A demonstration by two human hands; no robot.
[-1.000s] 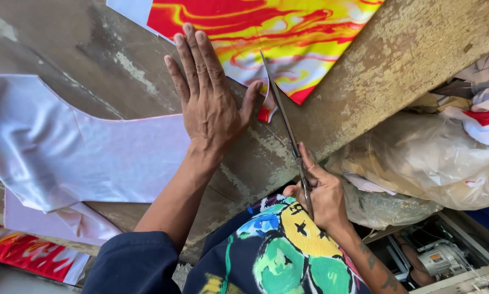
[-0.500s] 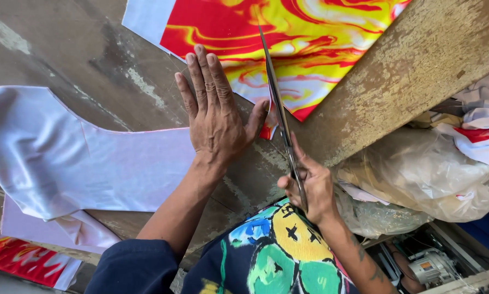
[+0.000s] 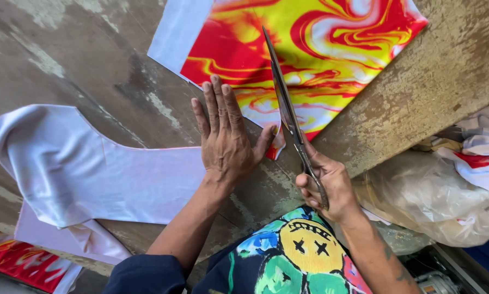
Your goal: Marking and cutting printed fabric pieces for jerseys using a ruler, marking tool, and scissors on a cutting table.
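My left hand (image 3: 226,139) lies flat, fingers spread, on a sheet of fabric printed with red, yellow and white swirls (image 3: 331,49), pressing its near edge against the worn wooden table (image 3: 65,54). My right hand (image 3: 329,188) grips the handles of long metal scissors (image 3: 285,111). Their blades point away from me and run up into the printed fabric just right of my left thumb. A plain white cut piece of fabric (image 3: 92,169) lies to the left, partly under my left wrist.
More red printed fabric (image 3: 21,261) hangs at the lower left. Right of the table edge (image 3: 419,103) sit a clear plastic bag (image 3: 435,201) and piled white and red cloth (image 3: 484,152). My colourful printed shirt (image 3: 299,256) fills the bottom.
The scissors have advanced further up into the printed fabric. My left hand stays pressed flat beside the blades, and the view has shifted so the fabric sits lower in frame.
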